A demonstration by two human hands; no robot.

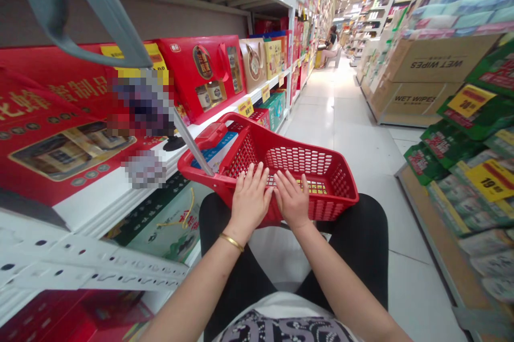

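Note:
A red plastic shopping basket (341, 179) rests tilted in front of my knees, its far end against the shelf on the left. My left hand (249, 200), with a gold bangle on the wrist, lies flat on the basket's near rim, fingers stretched out. Beside it, my right hand (293, 200) rests the same way on the rim, fingers spread. Neither hand holds anything. A blue and white box (219, 150) lies in the basket's far left corner. A grey handle bar (193, 146) rises from the basket up to the left.
White shelves (120, 187) on the left carry red gift boxes (52, 133) and yellow price tags. On the right stand cardboard wet-wipes cartons (437, 61) and green packs (453, 144). The tiled aisle (345, 112) runs ahead; a person (331, 42) sits far down it.

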